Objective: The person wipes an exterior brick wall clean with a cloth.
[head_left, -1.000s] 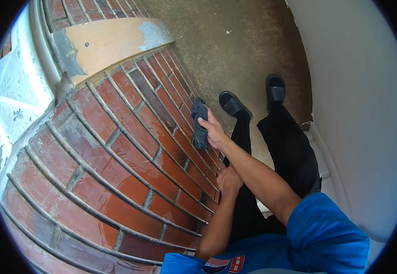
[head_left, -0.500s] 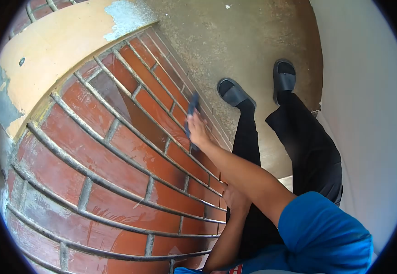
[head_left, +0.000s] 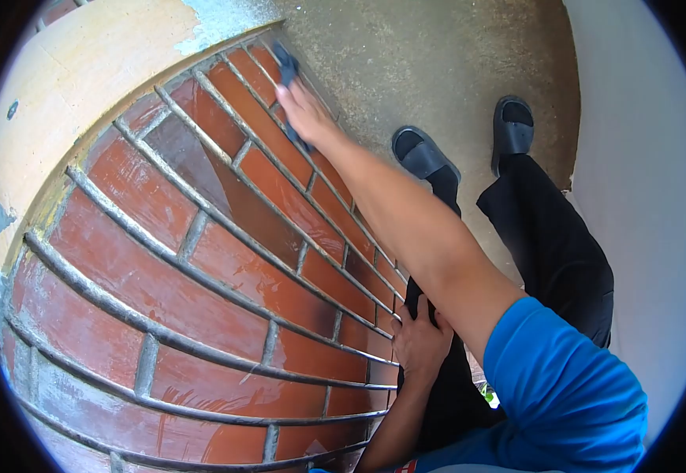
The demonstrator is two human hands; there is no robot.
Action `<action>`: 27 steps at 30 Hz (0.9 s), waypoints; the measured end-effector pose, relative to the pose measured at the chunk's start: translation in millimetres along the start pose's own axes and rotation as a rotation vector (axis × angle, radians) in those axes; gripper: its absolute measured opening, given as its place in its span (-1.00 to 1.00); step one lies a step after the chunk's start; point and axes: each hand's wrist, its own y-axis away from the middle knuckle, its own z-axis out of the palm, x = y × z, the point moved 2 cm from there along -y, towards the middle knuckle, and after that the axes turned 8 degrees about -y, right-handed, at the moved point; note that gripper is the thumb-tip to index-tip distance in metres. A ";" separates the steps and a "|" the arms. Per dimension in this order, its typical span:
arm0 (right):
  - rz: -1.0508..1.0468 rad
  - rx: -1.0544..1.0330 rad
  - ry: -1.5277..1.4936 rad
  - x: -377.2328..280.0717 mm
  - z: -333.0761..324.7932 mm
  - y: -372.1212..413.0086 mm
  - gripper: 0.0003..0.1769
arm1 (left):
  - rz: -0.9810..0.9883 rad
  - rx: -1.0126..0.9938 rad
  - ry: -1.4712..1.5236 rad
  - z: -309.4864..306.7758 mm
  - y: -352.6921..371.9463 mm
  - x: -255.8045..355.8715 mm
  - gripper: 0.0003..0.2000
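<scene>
A dark blue cloth lies bunched under my right hand at the upper end of a brick-patterned surface. My right fingers press on the cloth, which sticks out above and below them. Raised grey mortar-like ridges separate the reddish-brown bricks, and parts of them look wet and shiny. Lower down, my left hand rests against my black trouser leg near the bricks' right edge, its fingers apart and holding nothing that I can see.
A cream ledge with peeling paint borders the bricks at upper left. Brown concrete floor lies beyond, under my feet in dark slide sandals. A white wall rises on the right.
My right hand has slid with the cloth up and to the left along the bricks, towards the ledge. The left hand shows more fully against my leg.
</scene>
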 end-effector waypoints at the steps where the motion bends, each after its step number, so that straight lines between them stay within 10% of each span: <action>1: 0.074 0.009 -0.033 20.3 -7.7 40.6 -0.26 | -0.035 -0.029 0.005 -7.0 -1.5 6.2 -0.52; 7: 0.272 0.045 0.052 56.8 -19.2 229.4 -0.34 | -0.068 0.001 0.010 -13.0 0.0 8.7 -0.46; 12: -0.168 -0.034 -0.059 -32.0 9.7 56.2 -0.45 | -0.074 0.043 0.057 -12.7 -3.8 4.1 -0.50; 16: 0.102 0.171 0.087 -55.3 35.3 -80.3 -0.43 | -0.086 0.046 0.119 -10.0 -1.9 -0.1 -0.51; 20: 0.124 0.040 0.171 -148.8 63.6 -35.6 -0.65 | -0.063 0.007 0.058 -1.6 -1.3 0.8 -0.54; 23: -0.554 -0.042 0.052 -222.2 89.0 72.8 -0.65 | -0.019 0.040 0.023 3.1 -0.4 4.4 -0.56; 27: -0.881 -0.174 -0.020 -217.3 84.5 105.2 -0.48 | -0.029 0.029 0.061 1.2 -1.1 6.3 -0.54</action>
